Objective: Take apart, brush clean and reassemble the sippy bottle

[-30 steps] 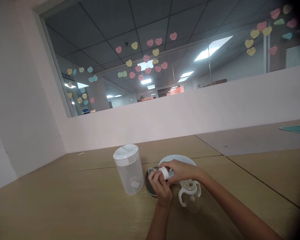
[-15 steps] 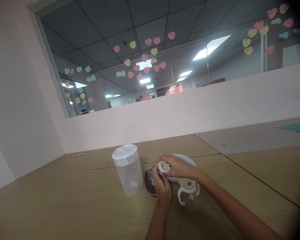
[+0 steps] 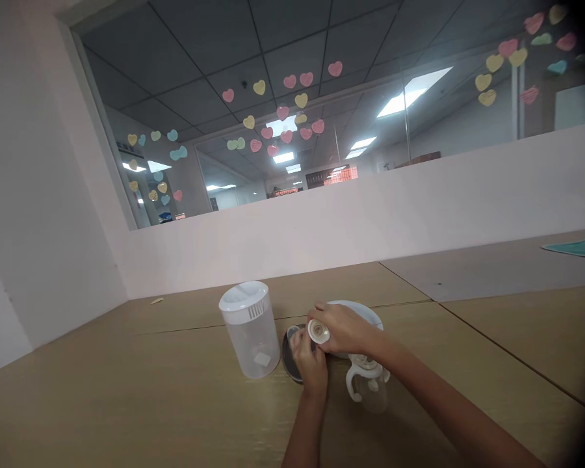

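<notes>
My right hand (image 3: 344,330) grips a small white ring-shaped cap (image 3: 318,331), its round face turned toward me. My left hand (image 3: 309,362) is curled just below and left of it, fingertips touching a small clear piece by a round metal lid (image 3: 287,356) that leans on the table. Below my right wrist stands a clear baby cup with two white handles (image 3: 367,383). A pale blue plate (image 3: 365,314) lies behind my hands.
A clear plastic jar with a white vented lid (image 3: 250,329) stands left of my hands on the wooden table (image 3: 127,390). A teal cloth (image 3: 578,247) lies at the far right. A white partition with a window full of paper hearts rises behind the table.
My right hand turned the white cap so its face points toward me and shifted slightly down. The left hand closed in under it. The camera view dipped a little.
</notes>
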### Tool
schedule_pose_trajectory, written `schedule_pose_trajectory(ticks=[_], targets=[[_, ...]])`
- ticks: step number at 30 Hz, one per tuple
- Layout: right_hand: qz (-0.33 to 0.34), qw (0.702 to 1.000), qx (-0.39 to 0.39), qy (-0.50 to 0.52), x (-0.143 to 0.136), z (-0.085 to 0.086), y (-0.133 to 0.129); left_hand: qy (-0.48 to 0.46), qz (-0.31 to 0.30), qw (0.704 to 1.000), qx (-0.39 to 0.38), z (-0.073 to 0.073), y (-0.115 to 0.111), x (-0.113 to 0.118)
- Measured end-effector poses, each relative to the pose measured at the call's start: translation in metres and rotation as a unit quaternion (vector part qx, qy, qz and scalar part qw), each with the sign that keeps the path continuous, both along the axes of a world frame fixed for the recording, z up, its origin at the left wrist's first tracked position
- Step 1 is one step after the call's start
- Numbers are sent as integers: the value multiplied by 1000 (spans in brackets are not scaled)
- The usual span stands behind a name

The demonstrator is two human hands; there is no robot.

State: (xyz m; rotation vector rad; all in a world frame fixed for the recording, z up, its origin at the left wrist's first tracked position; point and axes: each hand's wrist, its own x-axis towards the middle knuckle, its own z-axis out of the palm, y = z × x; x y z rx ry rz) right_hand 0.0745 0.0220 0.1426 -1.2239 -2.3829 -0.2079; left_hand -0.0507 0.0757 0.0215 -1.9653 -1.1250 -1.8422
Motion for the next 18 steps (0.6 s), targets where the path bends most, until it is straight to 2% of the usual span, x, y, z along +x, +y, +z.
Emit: schedule_pose_trajectory(ticks=[4,7,13,18], targets=[[11,1000,17,-17,1,5,-4,38,22,997,62,5,-1,-2],[5,999,16,-43,3,9,-8,78,10,991,106,8,-2,-3],[-7,995,0,-95,6,11,-13,133,-5,983,128,10,-5,-5],[-14,993,-3,-117,5,10,-15,161,12,976,148,11,-6,-7]])
